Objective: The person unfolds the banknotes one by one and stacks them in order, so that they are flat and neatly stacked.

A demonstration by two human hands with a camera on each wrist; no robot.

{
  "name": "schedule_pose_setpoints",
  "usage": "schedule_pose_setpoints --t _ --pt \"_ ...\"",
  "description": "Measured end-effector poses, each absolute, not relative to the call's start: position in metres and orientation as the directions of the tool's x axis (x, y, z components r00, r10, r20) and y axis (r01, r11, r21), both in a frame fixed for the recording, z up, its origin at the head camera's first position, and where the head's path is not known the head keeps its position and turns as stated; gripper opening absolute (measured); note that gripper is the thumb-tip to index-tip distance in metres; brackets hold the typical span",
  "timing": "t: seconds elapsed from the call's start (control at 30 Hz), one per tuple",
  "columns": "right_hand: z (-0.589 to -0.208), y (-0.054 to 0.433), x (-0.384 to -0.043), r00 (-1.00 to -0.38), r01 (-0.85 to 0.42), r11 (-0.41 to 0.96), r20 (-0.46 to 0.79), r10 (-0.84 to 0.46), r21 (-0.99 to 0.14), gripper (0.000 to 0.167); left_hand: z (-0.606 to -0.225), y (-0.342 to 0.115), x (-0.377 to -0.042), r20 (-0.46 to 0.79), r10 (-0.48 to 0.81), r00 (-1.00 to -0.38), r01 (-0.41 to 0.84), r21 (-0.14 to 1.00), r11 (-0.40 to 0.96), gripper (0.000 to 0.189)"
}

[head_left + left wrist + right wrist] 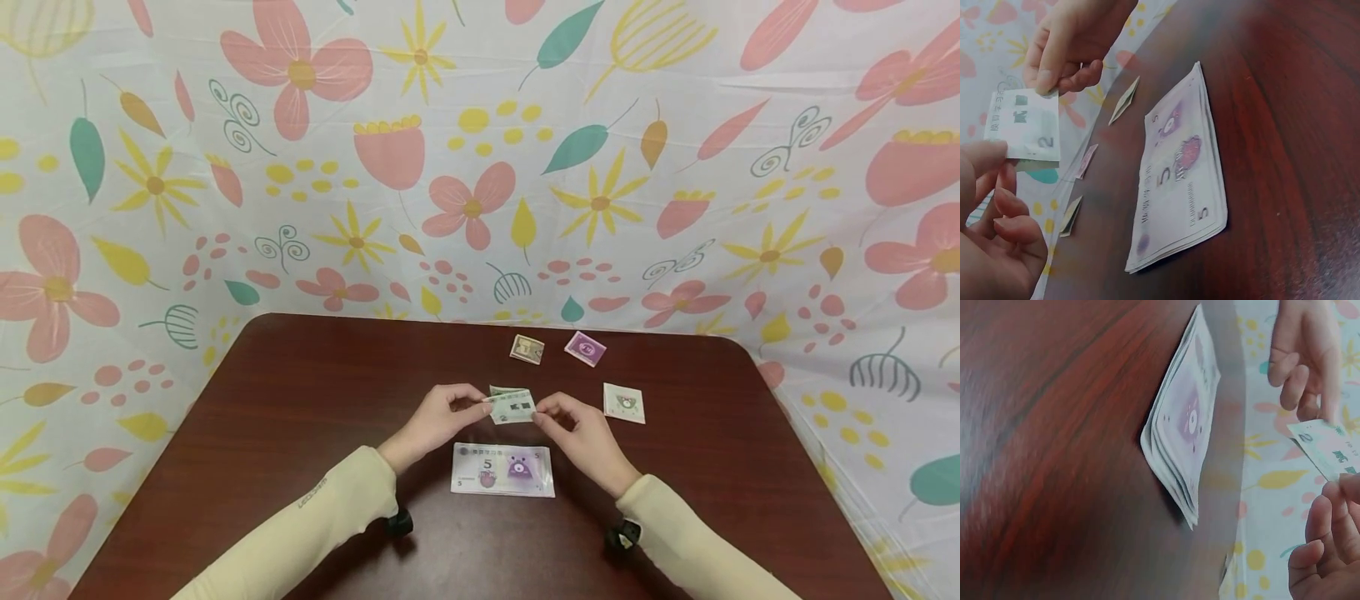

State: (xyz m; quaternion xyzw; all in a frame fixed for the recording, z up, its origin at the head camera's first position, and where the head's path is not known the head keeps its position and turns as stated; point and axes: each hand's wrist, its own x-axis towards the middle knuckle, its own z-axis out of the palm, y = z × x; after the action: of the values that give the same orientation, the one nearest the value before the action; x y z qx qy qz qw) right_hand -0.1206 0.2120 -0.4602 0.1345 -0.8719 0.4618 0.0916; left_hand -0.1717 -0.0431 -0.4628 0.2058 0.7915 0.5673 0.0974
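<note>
Above the table, a pale green play banknote (512,408) marked with a 2 is pinched by both hands. My left hand (438,421) grips its left edge between thumb and finger, and my right hand (583,437) pinches the opposite edge. The note looks folded, with a greener layer (1035,165) showing behind the front face. Just below the hands in the head view lies a stack of purple play banknotes (502,471), flat on the table, the top one marked 5. Its layered edges show in both wrist views.
Toward the back of the dark wooden table (315,367) lie a folded brown note (527,350) and a folded purple note (586,349). Right of the right hand lies a folded pale note (624,403) with a small printed figure. A flower-patterned cloth (472,167) hangs behind the table.
</note>
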Motion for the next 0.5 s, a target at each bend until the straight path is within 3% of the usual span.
schedule_pose_setpoints --t 0.23,0.5 --pt "-0.4635 0.2091 -0.1221 -0.973 -0.219 0.426 0.167 -0.156 -0.878 0.004 -0.4673 -0.0409 -0.1671 0.116 0.376 -0.919 0.212 0.951 0.226 0.009" --pt "-0.4649 0.2059 -0.1218 -0.979 -0.181 0.419 0.123 -0.162 -0.890 0.006 -0.4725 -0.0382 -0.1635 0.119 0.324 -0.939 0.195 0.957 0.214 0.008"
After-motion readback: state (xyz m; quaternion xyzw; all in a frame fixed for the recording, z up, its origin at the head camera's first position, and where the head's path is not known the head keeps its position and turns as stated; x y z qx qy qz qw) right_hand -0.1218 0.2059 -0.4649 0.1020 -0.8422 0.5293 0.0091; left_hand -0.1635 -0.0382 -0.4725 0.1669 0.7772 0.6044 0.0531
